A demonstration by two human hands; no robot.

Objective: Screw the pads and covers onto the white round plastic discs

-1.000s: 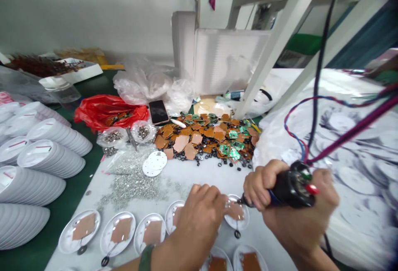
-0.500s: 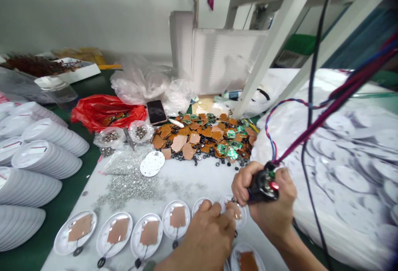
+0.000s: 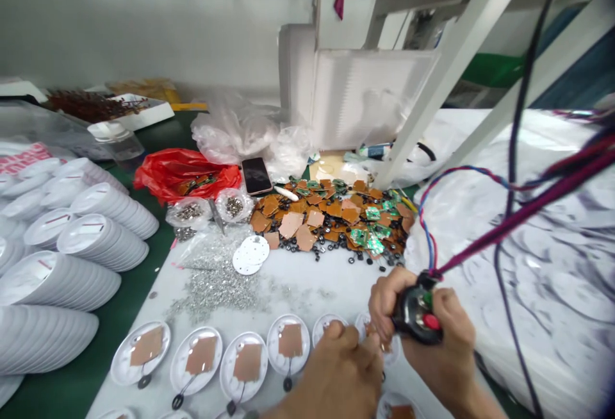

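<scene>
My right hand is wrapped round a black electric screwdriver with a red button on its end and a red-blue cord. The tool's tip is hidden below the hand. Beside it, my left hand bends its fingers down over the row of dishes; its fingertips, and anything in them, are hidden. Partly behind the two hands is a round white dish with a brown circuit board. To the left, more white dishes each hold a brown board with a black disc on a wire.
Small screws lie spread on the white work surface. Behind are a pile of brown and green boards, a phone and a red bag. Stacked white dishes stand left, a large plastic bag right.
The whole scene has shifted rightward in view as the camera turned slightly left. Both hands stay by the same dishes; the screwdriver, still in my right hand, sits slightly lower in the picture.
</scene>
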